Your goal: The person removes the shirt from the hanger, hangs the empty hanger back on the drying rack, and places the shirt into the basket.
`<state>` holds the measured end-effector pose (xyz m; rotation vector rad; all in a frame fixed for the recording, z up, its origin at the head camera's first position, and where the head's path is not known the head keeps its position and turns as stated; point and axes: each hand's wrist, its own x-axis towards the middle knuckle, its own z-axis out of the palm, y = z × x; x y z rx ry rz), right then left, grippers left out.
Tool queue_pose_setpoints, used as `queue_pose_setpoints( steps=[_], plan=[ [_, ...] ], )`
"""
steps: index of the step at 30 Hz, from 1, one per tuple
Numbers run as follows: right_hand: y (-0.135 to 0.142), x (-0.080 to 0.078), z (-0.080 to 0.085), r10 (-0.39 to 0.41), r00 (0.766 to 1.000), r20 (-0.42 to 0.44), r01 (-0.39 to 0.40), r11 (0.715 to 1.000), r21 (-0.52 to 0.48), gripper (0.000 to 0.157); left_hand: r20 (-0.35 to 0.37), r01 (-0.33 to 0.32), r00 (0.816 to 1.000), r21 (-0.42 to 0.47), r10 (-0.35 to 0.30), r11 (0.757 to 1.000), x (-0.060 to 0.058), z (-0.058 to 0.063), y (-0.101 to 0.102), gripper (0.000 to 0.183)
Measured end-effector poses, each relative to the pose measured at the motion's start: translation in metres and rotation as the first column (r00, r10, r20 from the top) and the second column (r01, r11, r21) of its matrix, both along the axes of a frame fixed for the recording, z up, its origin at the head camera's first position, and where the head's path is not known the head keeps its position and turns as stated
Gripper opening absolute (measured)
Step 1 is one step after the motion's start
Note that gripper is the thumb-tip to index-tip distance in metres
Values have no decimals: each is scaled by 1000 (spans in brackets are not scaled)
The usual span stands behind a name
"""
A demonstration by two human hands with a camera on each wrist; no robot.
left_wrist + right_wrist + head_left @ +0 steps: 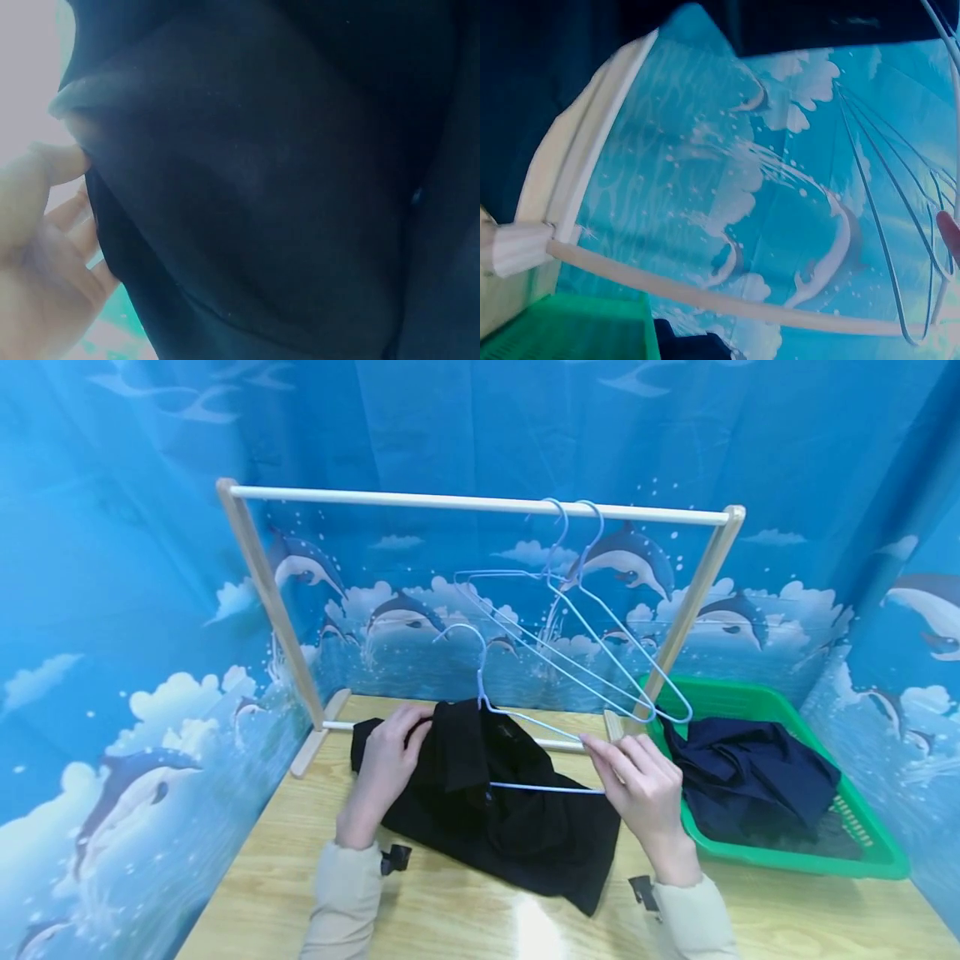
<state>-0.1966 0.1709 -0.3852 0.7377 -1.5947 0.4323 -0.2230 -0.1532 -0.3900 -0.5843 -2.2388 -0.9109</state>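
Observation:
A black garment [442,810] lies bunched over the table in the head view, its upper part lifted. One side of a light blue wire hanger [481,681] is inside the cloth, with its hook sticking up above. My left hand [384,768] pinches the garment's left upper edge between thumb and fingers. In the left wrist view, dark fabric [247,165] fills most of the picture beside that hand. My right hand [641,785] pinches the bare right end of the hanger, outside the garment. Only a fingertip [950,232] of it shows in the right wrist view.
A rack with a white rail [390,500] and wooden legs stands behind. Two more light blue hangers [600,635] hang from its right half. At the right, a green basket [787,860] holds dark navy cloth [750,768]. A dolphin-print curtain [450,427] surrounds the table.

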Motion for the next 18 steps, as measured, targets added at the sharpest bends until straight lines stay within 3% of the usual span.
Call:
queue_pose_setpoints(
  steps=[5,10,18],
  plan=[
    [12,6,11,-19,1000,20,19,999,-38,23,-14,-68,998,-97,67,993,-2,-4,0,16],
    [28,17,27,-29,999,43,32,997,-76,26,-82,-109,992,-188,95,976,-6,-11,-4,13],
    [48,42,50,-96,991,93,110,981,-162,39,-190,-216,963,-123,190,969,-13,-20,-16,10]
  ],
)
